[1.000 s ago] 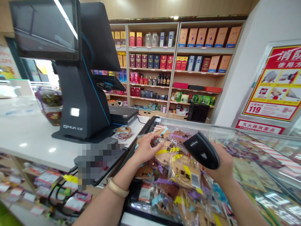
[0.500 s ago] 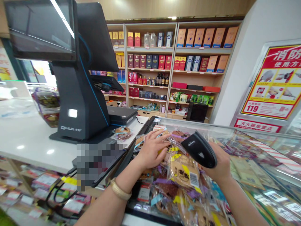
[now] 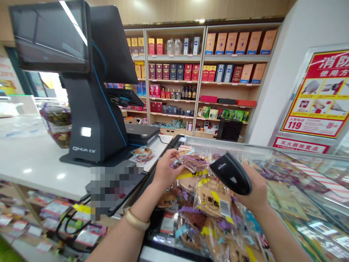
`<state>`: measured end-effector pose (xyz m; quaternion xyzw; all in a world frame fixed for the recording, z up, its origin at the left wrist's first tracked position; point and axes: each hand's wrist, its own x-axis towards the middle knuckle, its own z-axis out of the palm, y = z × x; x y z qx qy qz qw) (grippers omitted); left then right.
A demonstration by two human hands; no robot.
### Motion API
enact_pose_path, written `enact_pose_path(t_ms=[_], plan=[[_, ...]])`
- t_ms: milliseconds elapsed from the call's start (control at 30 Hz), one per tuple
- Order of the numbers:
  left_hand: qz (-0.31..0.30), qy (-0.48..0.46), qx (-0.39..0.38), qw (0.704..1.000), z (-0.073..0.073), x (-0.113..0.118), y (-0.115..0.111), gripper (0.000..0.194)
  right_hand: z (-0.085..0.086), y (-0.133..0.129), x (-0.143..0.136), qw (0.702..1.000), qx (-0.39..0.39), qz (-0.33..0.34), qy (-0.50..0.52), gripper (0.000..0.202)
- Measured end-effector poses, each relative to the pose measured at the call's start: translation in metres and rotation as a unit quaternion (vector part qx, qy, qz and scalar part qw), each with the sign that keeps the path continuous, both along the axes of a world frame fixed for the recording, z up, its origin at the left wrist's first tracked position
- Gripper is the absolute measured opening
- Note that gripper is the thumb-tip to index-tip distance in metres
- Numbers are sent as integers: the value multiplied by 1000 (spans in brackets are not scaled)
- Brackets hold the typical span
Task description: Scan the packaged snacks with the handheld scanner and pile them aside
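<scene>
My right hand [image 3: 256, 187] is wrapped round the handle of a black barcode scanner [image 3: 230, 173], its head pointing left above the pile. With thumb and fingers, my left hand [image 3: 167, 169] pinches the edge of a clear-wrapped cookie packet [image 3: 194, 162] with a purple band, tilted up at the far side of the pile. Below the scanner lies a cookie packet [image 3: 212, 200] with a yellow band and a barcode facing up. Several more wrapped cookies with purple, blue and yellow bands are heaped on the glass counter [image 3: 163, 238].
A black point-of-sale terminal [image 3: 89, 120] stands on the white counter [image 3: 40, 160] to the left, a wrapped cookie [image 3: 143, 154] beside its base. Black cables [image 3: 61, 225] hang at the counter's edge. Shelves of boxed goods [image 3: 174, 72] line the back wall.
My left hand has gone from lying spread on the pile to pinching a purple-banded cookie packet, lifting its edge and drawing slightly left. The right hand and scanner stay put.
</scene>
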<state>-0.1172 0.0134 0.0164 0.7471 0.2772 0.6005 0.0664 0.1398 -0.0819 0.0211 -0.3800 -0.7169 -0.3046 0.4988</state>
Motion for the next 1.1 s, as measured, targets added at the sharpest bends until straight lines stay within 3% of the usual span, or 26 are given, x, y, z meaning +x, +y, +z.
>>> enact_pose_path(t_ms=[67,167,300,400,467,800,1100], plan=[[6,56,-6,998,-1,-2,1,35,0,0,0,1000,-6,0,-1,7],[3,88,0,996,-1,-2,1,28,-1,0,1,1000,-7,2,-1,10],[9,-71,-77,994,0,1,-1,11,-3,0,2,1000,2,3,-4,12],[-1,-199,-202,959,1,1,-1,19,-4,1,2,1000,-5,0,-15,13],[-18,-230,-241,943,3,2,0,24,-4,1,0,1000,-17,-4,-26,14],[-70,-215,-194,955,1,7,-4,27,0,-1,-12,993,-101,-13,-60,16],[-122,-264,-244,925,-2,9,-2,29,1,-3,-13,989,-132,-23,-68,15]])
